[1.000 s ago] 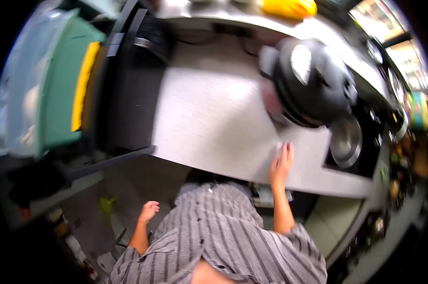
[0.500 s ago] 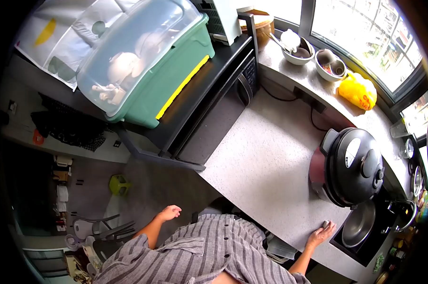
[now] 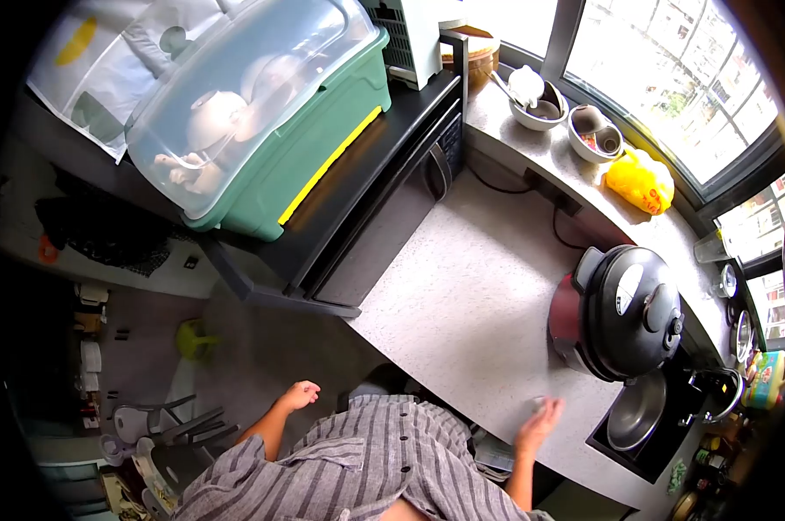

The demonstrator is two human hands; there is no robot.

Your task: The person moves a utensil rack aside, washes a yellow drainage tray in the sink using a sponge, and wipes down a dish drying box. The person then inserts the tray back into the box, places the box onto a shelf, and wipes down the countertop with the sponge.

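My right hand is over the front part of the grey countertop, fingers closed round something small and whitish that I cannot make out. Behind it stands a dark red pressure cooker with a black lid. To the right of the hand a steel pan sits on a black hob. My left hand hangs over the floor beside my striped shirt, away from the counter, its fingers curled together with nothing visible in them.
A green bin with a clear lid stands on a black shelf above an oven. Bowls and a yellow bag line the window ledge. A green stool and chairs are on the floor at left.
My right hand has moved left along the counter, away from the hob. The left hand still hangs at my side. The view has turned since the first frame and shifted slightly since the second.
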